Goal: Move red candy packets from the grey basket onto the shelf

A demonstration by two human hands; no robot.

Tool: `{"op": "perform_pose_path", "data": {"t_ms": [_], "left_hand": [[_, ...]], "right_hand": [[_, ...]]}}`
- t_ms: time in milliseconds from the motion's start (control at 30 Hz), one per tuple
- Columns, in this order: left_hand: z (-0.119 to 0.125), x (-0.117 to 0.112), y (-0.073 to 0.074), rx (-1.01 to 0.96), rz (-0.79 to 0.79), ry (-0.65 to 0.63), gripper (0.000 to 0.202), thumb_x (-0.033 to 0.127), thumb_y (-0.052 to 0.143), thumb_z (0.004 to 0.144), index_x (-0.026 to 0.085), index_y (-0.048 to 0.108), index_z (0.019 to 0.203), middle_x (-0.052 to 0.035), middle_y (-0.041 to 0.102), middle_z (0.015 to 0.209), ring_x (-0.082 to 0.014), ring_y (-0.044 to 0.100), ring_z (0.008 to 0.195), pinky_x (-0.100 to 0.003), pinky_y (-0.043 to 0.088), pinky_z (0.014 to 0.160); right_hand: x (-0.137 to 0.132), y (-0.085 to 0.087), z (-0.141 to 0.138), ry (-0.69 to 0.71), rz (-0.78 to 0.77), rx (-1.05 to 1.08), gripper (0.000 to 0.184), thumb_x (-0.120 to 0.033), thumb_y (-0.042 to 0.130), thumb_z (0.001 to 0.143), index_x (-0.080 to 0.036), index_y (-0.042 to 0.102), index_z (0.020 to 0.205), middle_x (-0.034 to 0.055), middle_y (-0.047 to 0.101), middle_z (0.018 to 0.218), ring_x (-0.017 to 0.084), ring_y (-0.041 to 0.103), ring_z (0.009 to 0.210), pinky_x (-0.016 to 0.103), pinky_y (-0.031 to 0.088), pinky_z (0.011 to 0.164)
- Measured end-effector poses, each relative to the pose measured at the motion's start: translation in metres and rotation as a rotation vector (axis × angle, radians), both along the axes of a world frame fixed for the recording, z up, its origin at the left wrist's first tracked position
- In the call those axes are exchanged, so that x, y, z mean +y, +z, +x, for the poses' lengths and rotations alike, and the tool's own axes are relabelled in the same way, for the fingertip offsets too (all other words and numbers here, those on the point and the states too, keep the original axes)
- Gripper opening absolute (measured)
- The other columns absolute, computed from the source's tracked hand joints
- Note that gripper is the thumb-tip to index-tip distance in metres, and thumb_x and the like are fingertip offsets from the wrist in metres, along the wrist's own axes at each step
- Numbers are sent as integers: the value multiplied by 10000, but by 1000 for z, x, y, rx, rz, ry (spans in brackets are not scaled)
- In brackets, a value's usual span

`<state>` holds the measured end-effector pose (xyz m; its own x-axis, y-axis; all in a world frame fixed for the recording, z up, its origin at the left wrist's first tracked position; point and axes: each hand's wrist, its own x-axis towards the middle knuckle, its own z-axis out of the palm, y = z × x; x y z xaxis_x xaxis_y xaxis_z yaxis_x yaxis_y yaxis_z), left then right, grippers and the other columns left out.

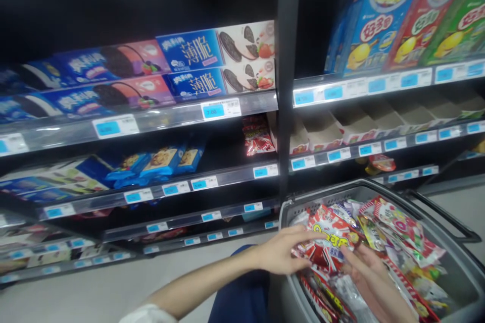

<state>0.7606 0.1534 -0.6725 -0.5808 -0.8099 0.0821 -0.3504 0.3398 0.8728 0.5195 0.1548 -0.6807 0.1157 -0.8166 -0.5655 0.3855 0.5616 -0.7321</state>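
Observation:
Over the left side of a grey shopping basket point(460, 282), my left hand point(284, 250) grips the left edge of a red and white candy bag point(329, 242) with yellow lettering. My right hand point(366, 267) holds the same bag from its lower right, thumb on its front. Beneath and around it, the basket is heaped with shiny snack packets. A red and white packet point(401, 227) lies on the heap to the right. The fingers behind the bag are partly hidden.
Dark shelves rise ahead, with blue cookie boxes point(193, 53) at upper left and cartoon-printed boxes point(384, 17) at upper right. A red bag point(258, 135) sits beside the shelf post point(288, 60). Open cardboard trays point(352, 123) line a right shelf. The basket's black handle point(443, 212) leans right.

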Motion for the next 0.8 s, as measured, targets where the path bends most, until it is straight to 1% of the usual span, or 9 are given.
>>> {"op": "perform_pose_path", "data": {"t_ms": [67, 133, 267, 367, 433, 500, 667, 733, 800], "left_hand": [[6, 0, 9, 34, -1, 82, 671, 184, 718, 811, 296, 550, 1450, -86, 638, 1233, -236, 625, 1108, -351, 498, 1006], [18, -1, 15, 82, -4, 197, 665, 148, 721, 791, 289, 571, 1423, -84, 623, 1305, -247, 615, 1168, -373, 478, 1051], [60, -16, 31, 210, -62, 527, 644, 227, 743, 815, 258, 538, 1424, -104, 575, 1400, -274, 604, 1230, -428, 465, 1092], [96, -45, 49, 295, -219, 723, 694, 268, 785, 783, 245, 510, 1420, -111, 544, 1436, -292, 552, 1310, -450, 435, 1132], [116, -72, 62, 318, -331, 782, 741, 265, 819, 734, 233, 507, 1405, -111, 528, 1454, -297, 519, 1347, -449, 403, 1163], [128, -99, 70, 319, -382, 831, 758, 252, 839, 687, 218, 520, 1374, -107, 544, 1434, -294, 534, 1330, -434, 410, 1158], [134, -155, 71, 252, -189, 920, 734, 180, 820, 643, 182, 530, 1318, -103, 658, 1246, -258, 663, 1105, -406, 517, 1023], [131, -166, 70, 124, -129, 942, 761, 175, 834, 633, 176, 526, 1329, -107, 663, 1226, -257, 664, 1085, -403, 516, 1012], [128, -170, 73, -68, -133, 930, 784, 217, 859, 633, 172, 531, 1344, -127, 646, 1243, -285, 642, 1122, -421, 496, 1028]], "right_hand": [[0, 7, 3, 28, -17, 8, 450, -353, 965, 553, -197, 749, 915, 59, 749, 952, 199, 702, 796, 282, 599, 693], [0, 13, 4, 68, -29, 8, 481, -396, 950, 582, -191, 763, 975, 99, 748, 1054, 251, 717, 921, 336, 608, 786], [0, 15, -5, 108, -20, 31, 464, -436, 928, 617, -191, 782, 984, 130, 742, 1120, 277, 717, 972, 354, 606, 803], [-1, 8, -13, 55, 11, 26, 463, -431, 943, 582, -204, 791, 955, 115, 753, 1085, 269, 721, 937, 339, 610, 775], [-2, 5, -16, 14, 19, 13, 466, -416, 956, 551, -209, 794, 936, 104, 758, 1059, 258, 721, 913, 321, 612, 749], [-3, 3, -16, -5, 23, 4, 474, -397, 966, 529, -210, 795, 929, 97, 761, 1030, 243, 720, 886, 299, 611, 724], [-2, 4, -12, -10, 38, -15, 481, -368, 979, 498, -203, 791, 910, 86, 761, 996, 218, 710, 832, 279, 607, 693], [-1, 5, -13, -14, 45, -25, 470, -352, 977, 503, -199, 787, 904, 82, 759, 990, 214, 706, 822, 276, 601, 671], [0, 4, -15, -26, 50, -31, 456, -333, 972, 513, -195, 780, 903, 79, 756, 982, 206, 699, 806, 270, 593, 649]]}}
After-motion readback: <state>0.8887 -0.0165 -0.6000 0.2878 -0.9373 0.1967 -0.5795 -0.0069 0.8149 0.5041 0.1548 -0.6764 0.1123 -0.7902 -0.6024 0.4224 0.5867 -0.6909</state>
